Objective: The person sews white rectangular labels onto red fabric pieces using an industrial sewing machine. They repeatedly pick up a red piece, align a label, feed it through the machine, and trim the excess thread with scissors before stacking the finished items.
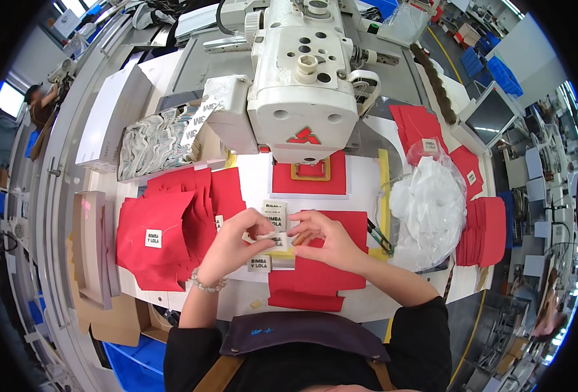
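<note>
My left hand, with a beaded bracelet at the wrist, pinches a small whitish fabric label over the middle of the table. My right hand is just to the right of it, fingers curved and parted, with nothing seen between them. Beyond the hands, more printed labels lie in an overlapping row, and another label lies nearer to me. Red fabric pieces lie under and in front of my right hand. Under the white sewing machine head, a yellow-edged frame rests on a red piece.
A stack of red pieces with labels lies at left, by a box of bundled strips. Thread snips and a clear plastic bag are on the right. Further right are folded red pieces and a screen.
</note>
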`<control>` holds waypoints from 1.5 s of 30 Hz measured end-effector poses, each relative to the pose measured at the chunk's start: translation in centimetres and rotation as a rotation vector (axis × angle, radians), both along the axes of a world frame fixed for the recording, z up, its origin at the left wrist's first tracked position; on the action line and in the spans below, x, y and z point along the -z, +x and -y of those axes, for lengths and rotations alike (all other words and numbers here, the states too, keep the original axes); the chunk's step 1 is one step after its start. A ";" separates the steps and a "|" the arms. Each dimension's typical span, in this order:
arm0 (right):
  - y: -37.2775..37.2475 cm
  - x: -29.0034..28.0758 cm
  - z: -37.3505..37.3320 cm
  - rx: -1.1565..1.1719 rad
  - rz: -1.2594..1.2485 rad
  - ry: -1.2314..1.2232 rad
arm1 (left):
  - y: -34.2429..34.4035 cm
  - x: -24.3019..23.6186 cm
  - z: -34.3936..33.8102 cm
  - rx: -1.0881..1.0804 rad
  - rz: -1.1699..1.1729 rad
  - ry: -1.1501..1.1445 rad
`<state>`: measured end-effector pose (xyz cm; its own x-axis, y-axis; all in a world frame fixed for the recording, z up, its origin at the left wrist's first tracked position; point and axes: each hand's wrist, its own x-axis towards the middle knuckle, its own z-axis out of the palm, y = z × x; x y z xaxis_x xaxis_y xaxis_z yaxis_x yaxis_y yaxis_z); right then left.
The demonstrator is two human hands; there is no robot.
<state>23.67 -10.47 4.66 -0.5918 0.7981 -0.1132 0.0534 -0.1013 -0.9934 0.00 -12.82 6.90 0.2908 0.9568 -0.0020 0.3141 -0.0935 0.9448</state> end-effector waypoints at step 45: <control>0.6 3.5 -14.0 0.269 0.395 0.170 | 7.1 6.0 -6.3 0.038 -1.017 0.660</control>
